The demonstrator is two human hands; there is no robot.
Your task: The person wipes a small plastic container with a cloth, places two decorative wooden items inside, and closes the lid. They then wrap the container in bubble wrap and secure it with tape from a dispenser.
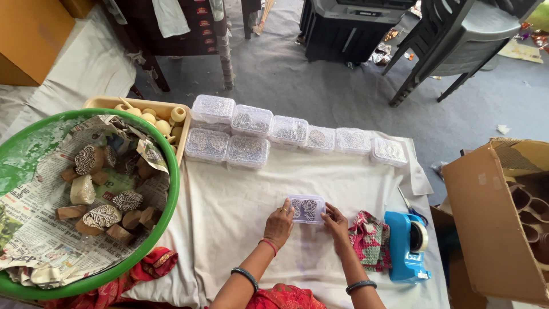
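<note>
A small clear plastic box (306, 208) with two carved wooden stamps inside lies on the white cloth (229, 206) in front of me. My left hand (279, 224) grips its left side and my right hand (336, 222) holds its right side. Both wrists wear bangles. Along the cloth's far edge sit several closed clear boxes (251, 136) of the same kind, in two short rows that trail off to the right.
A green tub (166, 220) lined with newspaper holds several carved wooden blocks (104, 216) at the left. Behind it is a beige tray of wooden knobs (155, 117). A blue tape dispenser (407, 246), a red patterned cloth (370, 240) and an open cardboard carton (486, 217) are at the right.
</note>
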